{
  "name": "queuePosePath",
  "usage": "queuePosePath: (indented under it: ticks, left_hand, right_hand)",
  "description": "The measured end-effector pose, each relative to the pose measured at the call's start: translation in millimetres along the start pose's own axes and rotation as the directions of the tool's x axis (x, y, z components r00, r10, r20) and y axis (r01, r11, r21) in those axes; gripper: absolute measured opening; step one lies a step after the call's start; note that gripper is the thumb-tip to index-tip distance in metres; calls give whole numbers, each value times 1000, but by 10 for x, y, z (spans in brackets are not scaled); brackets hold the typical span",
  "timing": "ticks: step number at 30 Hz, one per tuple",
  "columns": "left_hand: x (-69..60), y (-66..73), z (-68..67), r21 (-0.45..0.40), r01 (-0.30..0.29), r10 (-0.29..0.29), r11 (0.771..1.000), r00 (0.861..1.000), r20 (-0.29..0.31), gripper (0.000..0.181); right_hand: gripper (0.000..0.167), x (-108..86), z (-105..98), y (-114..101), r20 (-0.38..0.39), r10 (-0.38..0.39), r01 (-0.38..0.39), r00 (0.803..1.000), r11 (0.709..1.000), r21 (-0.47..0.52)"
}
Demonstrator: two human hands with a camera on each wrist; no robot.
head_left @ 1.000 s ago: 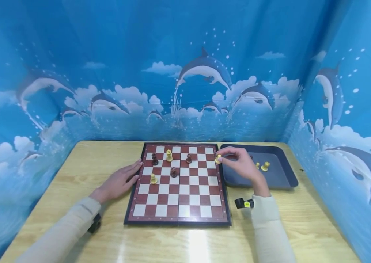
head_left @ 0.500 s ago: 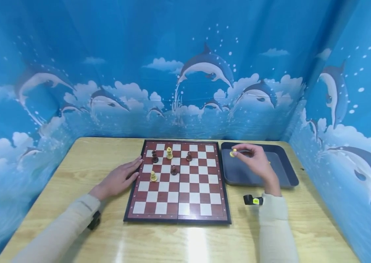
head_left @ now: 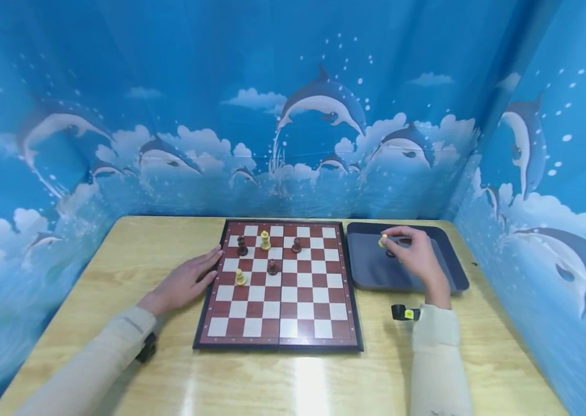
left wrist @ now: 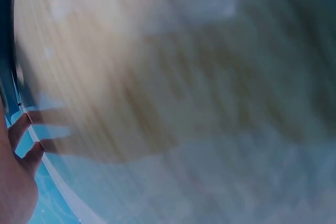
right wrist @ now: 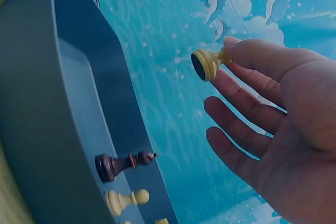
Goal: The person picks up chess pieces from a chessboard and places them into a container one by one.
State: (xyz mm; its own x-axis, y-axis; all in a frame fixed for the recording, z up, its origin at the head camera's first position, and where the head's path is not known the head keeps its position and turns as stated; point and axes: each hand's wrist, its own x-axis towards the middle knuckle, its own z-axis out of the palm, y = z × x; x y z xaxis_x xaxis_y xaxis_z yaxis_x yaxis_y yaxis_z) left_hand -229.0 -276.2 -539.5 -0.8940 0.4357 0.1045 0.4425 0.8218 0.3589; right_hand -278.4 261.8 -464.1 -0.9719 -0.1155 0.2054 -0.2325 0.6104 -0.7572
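My right hand (head_left: 417, 254) pinches a yellow chess piece (right wrist: 207, 65) between thumb and fingertips, above the dark grey tray (head_left: 376, 280). Its base tips toward the left in the right wrist view, and the fingers cover its top. My left hand (head_left: 186, 282) rests with extended fingers against the left edge of the chessboard (head_left: 318, 312). Standing on the board are a yellow pawn (head_left: 240, 277), a taller yellow piece (head_left: 265, 240) and several dark pieces, one dark piece (head_left: 272, 267) near the middle fold.
Inside the tray stand a dark bishop (right wrist: 123, 164) and a yellow pawn (right wrist: 126, 200), with more yellow pieces partly cut off. A wooden table (head_left: 157, 248) carries board and tray. Behind it hangs a blue dolphin-print curtain (head_left: 194, 75).
My right hand has carried the yellow chess piece from the board's right edge rightward over the tray. My left hand has stayed at the board's left edge.
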Motion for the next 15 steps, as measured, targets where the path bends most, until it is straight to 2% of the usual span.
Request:
queuePosePath:
  ticks: [9,15]
  left_hand:
    - [-2,-6,22,2,12,-12,1000,1000,21,59]
    - [29,21,-18,7,10,-10,1000,1000,17,59]
  right_hand:
    - [28,-15,-70,153,-26,50,-52,998,997,-53]
    - [31,-17,-112,222,-20,83,-85,996,992,-97]
